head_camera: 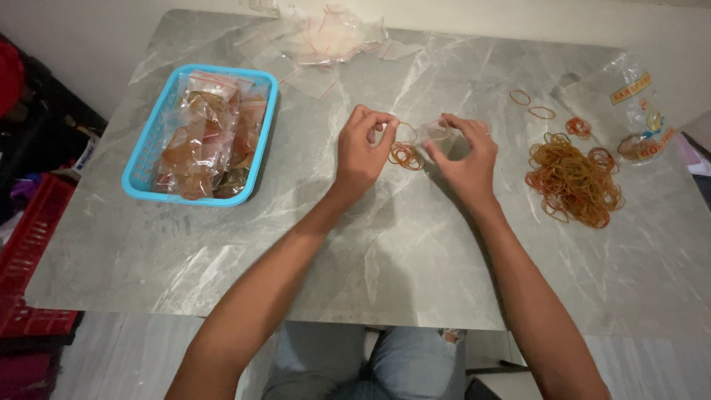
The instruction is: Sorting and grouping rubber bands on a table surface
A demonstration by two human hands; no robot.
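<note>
Sitting at a grey marble-patterned table (222, 244), working at its middle with both bare hands. Showing a fair share already done at the left: a blue plastic basket (145, 163) holding a stack of small clear zip bags already filled with rubber bands (211, 141). Waiting at the right, well apart from the basket, a big loose heap of orange-brown rubber bands (572, 181), still unbagged, with a few stray bands (542, 112) lying just beyond it on the far side. Lying at the far right, a larger printed plastic bag (641, 111), nearly emptied, only a few bands showing inside. Resting at the far edge of the table, a pile of empty small clear bags with red zip strips (326, 37), so supply remaining on both counts. Judging from that, somewhere in the middle of the work, with much of the heap left to go. Pinching with the left hand (361, 152), thumb and fingertips closed together on a small bunch of rubber bands (405, 154) hanging between the hands. Gripping with the right hand (465, 159), fingers closed on a small clear bag (437, 135), apparently holding its mouth towards the bunch, the bunch seeming not yet inside.
</note>
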